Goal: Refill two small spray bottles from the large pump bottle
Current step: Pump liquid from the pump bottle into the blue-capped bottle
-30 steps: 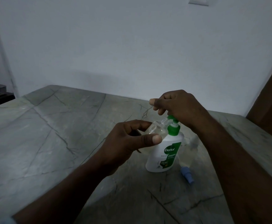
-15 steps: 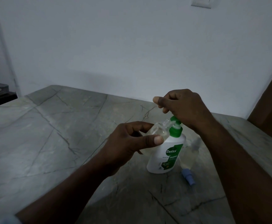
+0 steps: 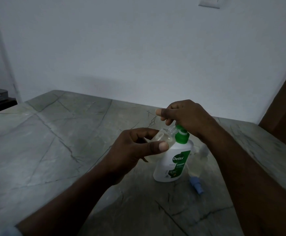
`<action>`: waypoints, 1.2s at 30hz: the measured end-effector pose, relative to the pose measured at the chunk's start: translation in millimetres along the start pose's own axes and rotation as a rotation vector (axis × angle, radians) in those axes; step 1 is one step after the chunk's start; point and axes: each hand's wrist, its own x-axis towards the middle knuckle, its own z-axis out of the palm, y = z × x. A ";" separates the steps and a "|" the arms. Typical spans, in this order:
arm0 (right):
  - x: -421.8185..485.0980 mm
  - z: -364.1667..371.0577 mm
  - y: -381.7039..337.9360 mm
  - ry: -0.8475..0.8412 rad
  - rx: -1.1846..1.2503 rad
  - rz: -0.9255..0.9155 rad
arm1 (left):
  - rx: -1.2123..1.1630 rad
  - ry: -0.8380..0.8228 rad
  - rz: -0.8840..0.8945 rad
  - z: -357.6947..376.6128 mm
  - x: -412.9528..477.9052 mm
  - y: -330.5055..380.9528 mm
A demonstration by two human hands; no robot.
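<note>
Clear small spray bottle (image 3: 162,137): head view. It is uncapped and tilted, with its open neck right at the green pump head (image 3: 181,135), and pale liquid shows inside.
Left hand (image 3: 130,150): wrapped round the small spray bottle's body, thumb across the front — a firm hold.
Right hand (image 3: 186,114): on top of the pump head with fingers curled over it; I cannot tell how hard it presses.
Pump bottle (image 3: 172,164): white, upright on the bench (image 3: 53,133), directly under the right hand.
Second small bottle (image 3: 198,160): just right of the pump bottle, partly hidden and blurred. A blue spray cap (image 3: 196,185) lies on the bench near its base.
Handling: the small spray bottle is likely light, thin-walled and slick if liquid runs down it — best held round the middle without squeezing. The pump bottle looks heavier and steadier. Pressing straight down on the pump head should keep it from tipping.
</note>
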 end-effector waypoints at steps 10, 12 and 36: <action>0.1 -7.3 2.0 0.084 0.008 -0.061 | 0.005 -0.003 0.005 0.8 -0.3 -0.2; 0.7 -6.5 1.3 0.056 0.018 -0.049 | 0.000 -0.006 0.010 0.7 -0.3 0.0; -1.6 -7.1 -4.2 0.059 0.064 -0.040 | 0.014 -0.019 0.017 -0.2 0.6 -1.0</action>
